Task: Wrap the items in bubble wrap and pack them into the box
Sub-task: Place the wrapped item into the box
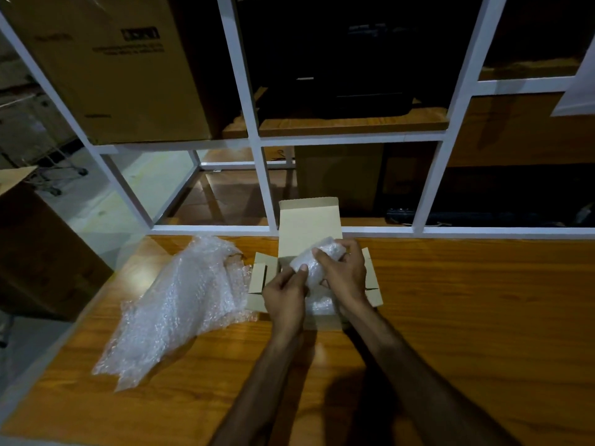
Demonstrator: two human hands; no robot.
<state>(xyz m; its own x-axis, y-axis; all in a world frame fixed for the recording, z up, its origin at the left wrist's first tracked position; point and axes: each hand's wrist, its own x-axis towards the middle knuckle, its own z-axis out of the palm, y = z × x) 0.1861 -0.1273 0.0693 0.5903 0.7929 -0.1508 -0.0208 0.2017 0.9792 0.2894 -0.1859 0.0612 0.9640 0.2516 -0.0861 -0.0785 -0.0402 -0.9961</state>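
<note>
A small open cardboard box (307, 225) stands on the wooden table with its lid flap raised at the back. Over its opening I hold a bubble-wrapped bundle (314, 262); what is inside the wrap is hidden. My left hand (285, 296) pinches the bundle's lower left side with the thumb on top. My right hand (344, 272) grips it from the right, fingers curled over the top. More bubble wrap (320, 304) lies inside the box under my hands. A large loose sheet of bubble wrap (180, 300) lies on the table to the left of the box.
The wooden table (467, 317) stretches wide to the right and toward me. A white metal shelf frame (267, 185) stands right behind the box, holding big cartons (112, 69). A dark carton (38, 252) sits beyond the table's left edge.
</note>
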